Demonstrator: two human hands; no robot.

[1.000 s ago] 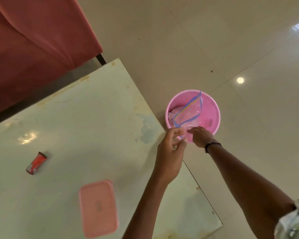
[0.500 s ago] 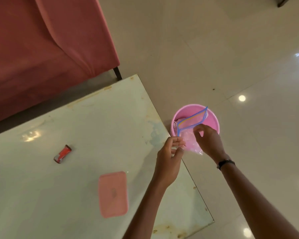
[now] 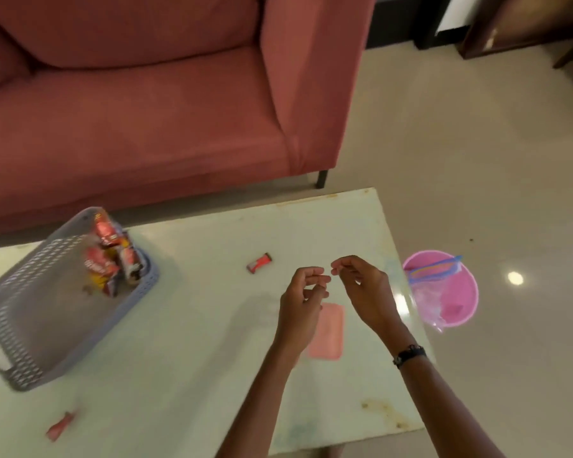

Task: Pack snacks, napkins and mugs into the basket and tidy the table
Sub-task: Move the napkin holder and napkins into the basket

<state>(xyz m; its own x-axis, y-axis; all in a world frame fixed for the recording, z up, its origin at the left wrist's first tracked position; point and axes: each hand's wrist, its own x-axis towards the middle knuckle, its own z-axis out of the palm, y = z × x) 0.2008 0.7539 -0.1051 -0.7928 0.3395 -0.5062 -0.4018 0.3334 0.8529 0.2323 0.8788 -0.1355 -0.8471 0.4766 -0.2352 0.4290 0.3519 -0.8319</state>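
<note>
From the head view, a grey perforated basket [image 3: 52, 305] is seen at the table's [image 3: 196, 375] left, with red snack packets [image 3: 111, 262] piled at its far end. Left hand [image 3: 301, 300] and right hand [image 3: 364, 292] are held above the table, fingers loosely curled, nothing gripped.

Your counter [image 3: 212, 325] looks glossy, a pale smooth top with worn, stained patches at its edges. Your basket [image 3: 40, 312] is perforated grey plastic, matt. The snack packs [image 3: 108, 259] in it are shiny foil, crinkled; so is the wrapper [image 3: 259, 262] lying loose. The lid [image 3: 328, 332] is smooth pink plastic. The bucket [image 3: 460, 292] is glossy pink plastic, holding a clear film bag [image 3: 427, 292]. The sofa [image 3: 146, 110] is matt cloth. The floor [image 3: 477, 160] is polished tile.
</note>
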